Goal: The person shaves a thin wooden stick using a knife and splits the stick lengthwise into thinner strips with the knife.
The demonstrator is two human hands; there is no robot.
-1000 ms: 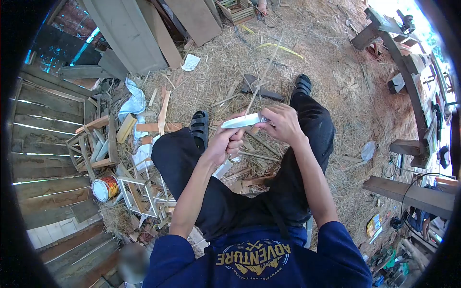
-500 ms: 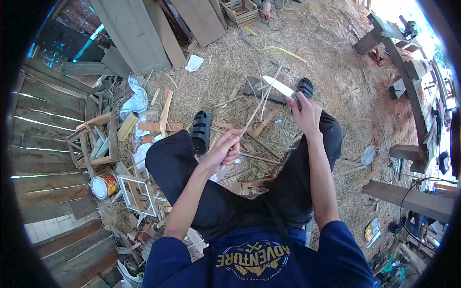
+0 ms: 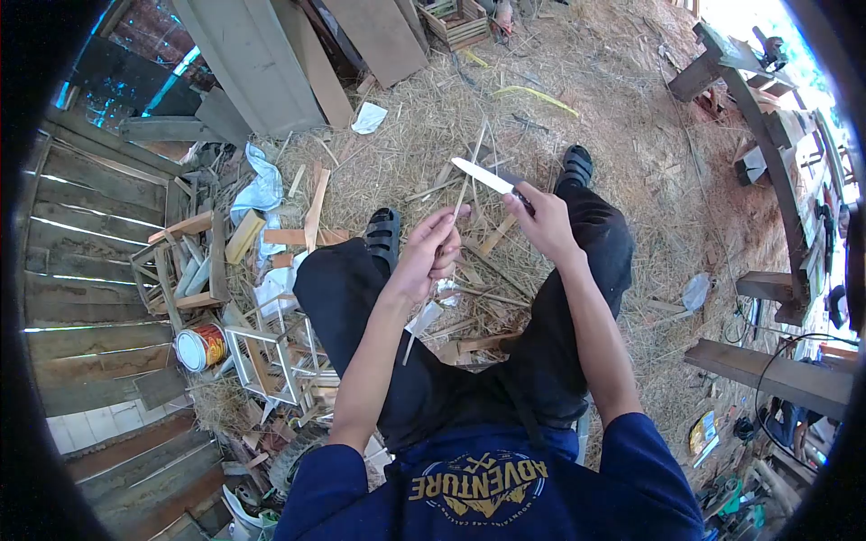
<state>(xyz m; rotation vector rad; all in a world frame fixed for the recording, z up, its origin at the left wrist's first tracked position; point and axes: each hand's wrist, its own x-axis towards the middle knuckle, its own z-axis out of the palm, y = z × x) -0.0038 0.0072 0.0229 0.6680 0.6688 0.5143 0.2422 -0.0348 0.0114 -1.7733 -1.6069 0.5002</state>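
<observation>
A thin pale strip (image 3: 469, 169) slants between my knees, and my left hand (image 3: 431, 254) is closed around it, its lower end showing below my fist. My right hand (image 3: 543, 224) grips the dark handle of a knife. The knife's bright blade (image 3: 484, 176) points up and left, its tip close to the strip's upper part. Whether blade and strip touch, I cannot tell. Beyond the knife, a dark flat piece lies on the ground, partly hidden behind the blade.
Straw and shavings cover the ground (image 3: 622, 135). At the left are a paint can (image 3: 200, 348), a small white frame (image 3: 262, 365) and a wooden crate (image 3: 188, 263). Boards (image 3: 257, 68) lean at the upper left. A beam (image 3: 767, 371) juts in from the right.
The knife first lay across the strip near my left hand, swung far out, then came back slightly left. The strip now extends below my left fist.
</observation>
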